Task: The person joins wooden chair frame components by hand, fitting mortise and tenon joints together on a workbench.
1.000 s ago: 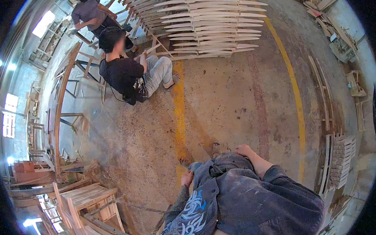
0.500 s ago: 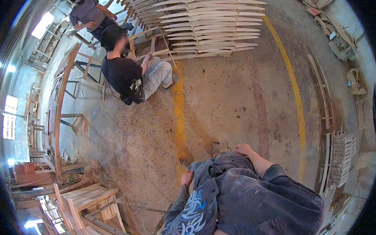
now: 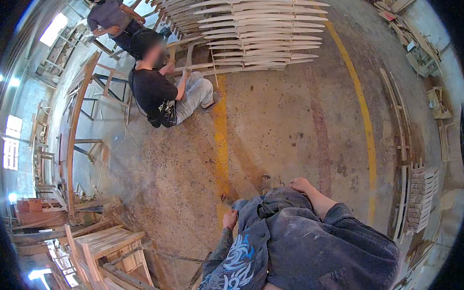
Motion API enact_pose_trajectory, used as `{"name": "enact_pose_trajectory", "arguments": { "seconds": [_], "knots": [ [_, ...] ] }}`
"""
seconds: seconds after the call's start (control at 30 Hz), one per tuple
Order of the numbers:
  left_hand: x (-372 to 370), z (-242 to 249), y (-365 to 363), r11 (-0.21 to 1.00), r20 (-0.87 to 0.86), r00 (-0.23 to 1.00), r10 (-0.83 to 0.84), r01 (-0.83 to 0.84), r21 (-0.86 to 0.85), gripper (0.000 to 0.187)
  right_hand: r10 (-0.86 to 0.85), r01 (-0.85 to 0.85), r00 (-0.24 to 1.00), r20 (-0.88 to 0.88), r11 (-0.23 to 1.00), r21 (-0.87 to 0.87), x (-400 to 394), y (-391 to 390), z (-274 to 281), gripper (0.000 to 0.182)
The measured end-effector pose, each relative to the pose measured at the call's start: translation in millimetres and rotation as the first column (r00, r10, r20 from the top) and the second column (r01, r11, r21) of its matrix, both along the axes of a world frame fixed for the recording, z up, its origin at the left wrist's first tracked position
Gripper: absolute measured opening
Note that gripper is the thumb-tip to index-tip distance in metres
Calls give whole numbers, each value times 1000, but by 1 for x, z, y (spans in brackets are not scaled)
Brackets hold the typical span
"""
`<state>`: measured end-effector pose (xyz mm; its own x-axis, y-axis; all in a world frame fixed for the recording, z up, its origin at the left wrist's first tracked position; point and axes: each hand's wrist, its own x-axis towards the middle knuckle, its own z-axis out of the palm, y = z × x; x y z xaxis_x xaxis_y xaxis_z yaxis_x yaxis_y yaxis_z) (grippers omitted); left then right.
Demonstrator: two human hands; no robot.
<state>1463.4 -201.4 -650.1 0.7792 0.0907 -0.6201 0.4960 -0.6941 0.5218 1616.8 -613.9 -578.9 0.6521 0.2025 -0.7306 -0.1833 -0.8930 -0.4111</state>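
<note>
My left hand (image 3: 230, 218) rests at the side of my dark trousers, beside my left leg. Its fingers are partly turned from view, and no object shows in it. On the upper part of my other leg lies my right hand (image 3: 301, 185), its fingers too small and hidden to make out. No tool shows near it either. Dark, dusty clothing (image 3: 317, 239) covers my body, with a blue and white design on the left side. Beyond my feet, a co-worker in a black shirt (image 3: 153, 94) sits low, both hands at light wooden pieces beside a stack of curved wooden slats (image 3: 269, 34).
Another person (image 3: 110, 19) stands at the far left. A long wooden frame (image 3: 74, 150) on dark legs runs along the left. Near me on the left is a wooden cabinet-like piece (image 3: 110, 241). Long boards (image 3: 397, 113) and stacked pieces (image 3: 423, 199) lie on the right.
The seated co-worker's head and hands have shifted slightly to the right, and a thin stick by them stands more upright. My hands have hardly moved.
</note>
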Motion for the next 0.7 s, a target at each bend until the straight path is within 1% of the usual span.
{"name": "enact_pose_trajectory", "arguments": {
  "seconds": [0.1,0.13,0.2,0.23,0.27,0.3,0.33,0.4,0.47,0.53,0.57,0.6,0.67,0.7],
  "knots": [
    [0,8,-2,999,44,998,-35,34,25,47,-15,15,1000,10,1000,0,-2,1,-1,41],
    [4,21,-6,999,45,998,-33,32,25,47,-24,24,999,31,1000,-1,-3,1,-2,41],
    [13,45,-15,993,-58,991,121,-120,12,46,-29,29,999,19,1000,8,-2,0,0,41],
    [14,49,-16,992,-57,991,123,-122,12,46,-36,36,999,6,999,18,-2,0,2,42],
    [16,53,-17,996,-43,995,91,-90,28,47,-33,33,999,7,999,17,-2,0,3,42],
    [14,51,-17,997,-29,998,59,-57,45,47,-43,43,999,-11,999,33,-2,0,4,42],
    [14,50,-16,997,-29,998,62,-61,43,47,-52,54,998,-29,997,47,-1,0,5,42],
    [14,47,-15,998,-96,993,68,-67,8,46,-51,52,998,-34,999,18,-1,2,4,43],
    [12,45,-13,994,-119,987,105,-108,-19,45,-38,37,999,-36,999,-21,-1,3,2,44],
    [15,52,-15,985,-188,973,136,-152,-77,44,-23,23,1000,-11,999,36,-2,0,-6,44],
    [14,49,-16,987,-142,978,150,-157,-36,43,15,-15,999,-33,1000,-2,1,0,-8,45],
    [7,28,-15,986,-97,981,166,-167,2,42,53,-55,997,-57,998,-42,3,2,-6,45],
    [0,7,-11,998,36,999,37,-39,58,42,79,-79,997,-2,996,50,1,-3,-8,45],
    [5,23,-17,994,-34,994,103,-102,36,42,287,-294,953,92,953,76,-4,-17,-49,45]
  ]
}}
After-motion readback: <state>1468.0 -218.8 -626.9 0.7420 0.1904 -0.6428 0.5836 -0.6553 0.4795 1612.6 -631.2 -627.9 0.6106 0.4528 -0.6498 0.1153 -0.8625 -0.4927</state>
